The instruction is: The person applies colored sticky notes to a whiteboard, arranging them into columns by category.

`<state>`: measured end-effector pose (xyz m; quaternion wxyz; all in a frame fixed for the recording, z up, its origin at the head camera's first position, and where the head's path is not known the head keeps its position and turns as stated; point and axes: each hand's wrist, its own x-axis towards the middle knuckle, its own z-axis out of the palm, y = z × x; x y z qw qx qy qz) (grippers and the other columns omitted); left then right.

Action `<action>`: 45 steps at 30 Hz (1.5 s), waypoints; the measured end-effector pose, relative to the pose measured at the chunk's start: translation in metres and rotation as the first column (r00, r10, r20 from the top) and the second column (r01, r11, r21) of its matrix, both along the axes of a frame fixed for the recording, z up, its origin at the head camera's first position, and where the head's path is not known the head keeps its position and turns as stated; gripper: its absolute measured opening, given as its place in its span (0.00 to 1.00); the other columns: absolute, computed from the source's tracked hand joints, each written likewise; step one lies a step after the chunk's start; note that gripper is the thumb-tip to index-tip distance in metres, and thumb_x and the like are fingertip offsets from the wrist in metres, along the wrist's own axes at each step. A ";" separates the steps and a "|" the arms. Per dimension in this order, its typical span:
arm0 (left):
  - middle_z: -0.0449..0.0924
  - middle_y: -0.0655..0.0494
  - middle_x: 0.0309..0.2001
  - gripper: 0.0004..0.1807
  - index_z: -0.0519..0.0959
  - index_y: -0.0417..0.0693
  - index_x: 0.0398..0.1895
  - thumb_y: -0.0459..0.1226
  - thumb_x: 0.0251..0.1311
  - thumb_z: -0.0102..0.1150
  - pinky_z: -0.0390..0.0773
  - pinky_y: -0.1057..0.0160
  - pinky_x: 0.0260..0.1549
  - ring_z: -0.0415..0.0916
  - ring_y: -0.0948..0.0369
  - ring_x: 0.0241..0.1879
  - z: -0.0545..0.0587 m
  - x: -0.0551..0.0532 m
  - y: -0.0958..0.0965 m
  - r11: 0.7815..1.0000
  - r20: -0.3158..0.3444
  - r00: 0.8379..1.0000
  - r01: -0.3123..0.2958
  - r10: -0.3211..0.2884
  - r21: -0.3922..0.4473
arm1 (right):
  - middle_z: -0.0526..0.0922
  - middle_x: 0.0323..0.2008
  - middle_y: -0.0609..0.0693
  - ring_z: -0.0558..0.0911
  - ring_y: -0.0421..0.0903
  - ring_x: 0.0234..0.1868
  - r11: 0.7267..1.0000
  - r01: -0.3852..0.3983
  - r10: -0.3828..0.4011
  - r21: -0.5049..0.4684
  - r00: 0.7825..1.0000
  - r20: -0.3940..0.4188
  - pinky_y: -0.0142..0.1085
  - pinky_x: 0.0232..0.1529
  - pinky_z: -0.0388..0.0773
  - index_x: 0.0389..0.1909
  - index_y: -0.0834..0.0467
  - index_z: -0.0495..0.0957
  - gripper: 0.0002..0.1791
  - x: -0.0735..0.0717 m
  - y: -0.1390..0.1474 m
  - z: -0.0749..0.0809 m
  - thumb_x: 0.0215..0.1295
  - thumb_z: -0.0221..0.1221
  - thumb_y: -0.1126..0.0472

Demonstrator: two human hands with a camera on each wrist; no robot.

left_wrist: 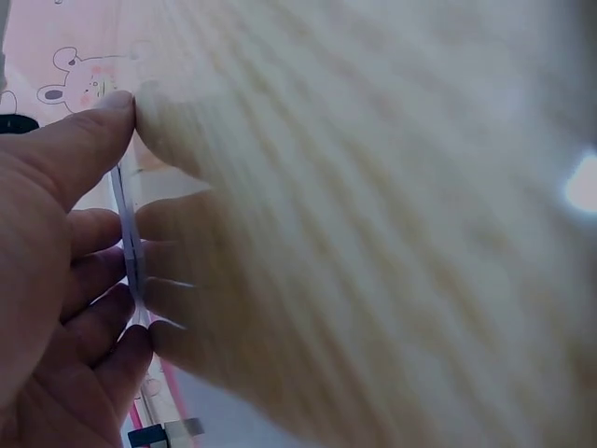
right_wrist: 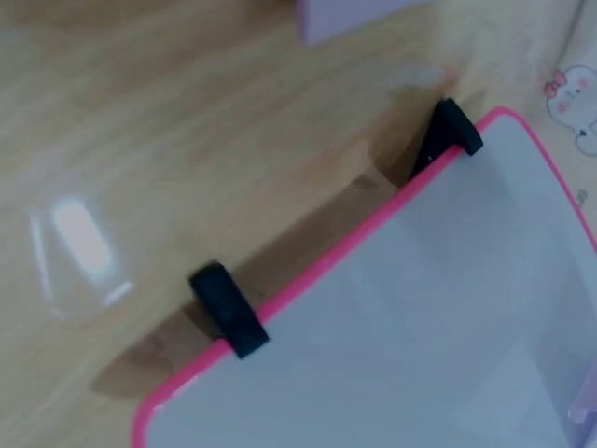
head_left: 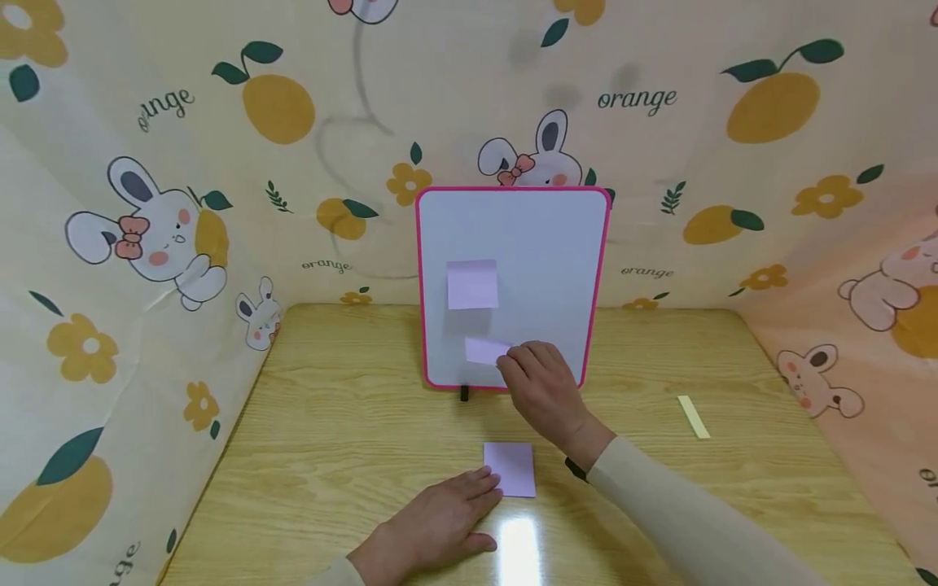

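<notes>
My right hand [head_left: 541, 389] pinches the right end of a small purple sticky note [head_left: 485, 351], which overlaps the lower part of the pink-framed whiteboard [head_left: 545, 268] in the head view. Higher on the board, towards its left side, sits another purple sticky note [head_left: 472, 285]. My left hand [head_left: 443, 521] lies on the wooden table, straight fingertips at the left edge of a square purple sticky-note pad [head_left: 511, 470]. Seen along the table in the left wrist view, the thumb and fingers [left_wrist: 89, 280] of that hand are spread around the pad's thin edge.
Black feet [right_wrist: 229, 310] prop the whiteboard at its bottom edge. A pale yellow paper strip [head_left: 694, 417] lies on the table [head_left: 330, 456] to the right. Under the right wrist is a small dark object [head_left: 576, 470]. Printed cloth walls [head_left: 278, 179] enclose the back and sides.
</notes>
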<state>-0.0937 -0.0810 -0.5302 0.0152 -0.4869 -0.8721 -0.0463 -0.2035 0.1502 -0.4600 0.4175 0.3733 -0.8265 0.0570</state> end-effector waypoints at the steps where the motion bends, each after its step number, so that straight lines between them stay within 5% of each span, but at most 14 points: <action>1: 0.73 0.51 0.75 0.34 0.76 0.44 0.73 0.58 0.76 0.54 0.69 0.62 0.75 0.68 0.56 0.77 -0.001 0.000 0.000 1.000 0.005 1.000 -0.001 0.001 0.002 | 0.82 0.39 0.54 0.82 0.53 0.43 1.000 -0.001 0.001 0.003 1.000 -0.017 0.44 0.49 0.83 0.41 0.62 0.78 0.09 -0.003 -0.002 0.000 0.80 0.49 0.68; 17: 0.73 0.52 0.75 0.34 0.76 0.46 0.73 0.58 0.75 0.56 0.70 0.61 0.75 0.68 0.56 0.77 -0.003 -0.001 0.003 1.000 0.017 1.000 0.003 -0.004 0.025 | 0.83 0.35 0.54 0.82 0.53 0.39 0.999 0.026 -0.021 0.030 0.990 -0.140 0.43 0.46 0.84 0.33 0.62 0.78 0.10 -0.037 -0.026 -0.004 0.76 0.53 0.70; 45: 0.71 0.52 0.76 0.35 0.74 0.46 0.74 0.59 0.76 0.54 0.69 0.61 0.76 0.65 0.57 0.78 -0.004 -0.002 -0.004 0.999 0.081 0.997 -0.018 0.015 0.031 | 0.83 0.35 0.54 0.82 0.52 0.41 0.997 0.049 -0.043 0.065 0.994 -0.101 0.43 0.48 0.85 0.33 0.61 0.78 0.09 -0.052 -0.031 -0.005 0.76 0.55 0.70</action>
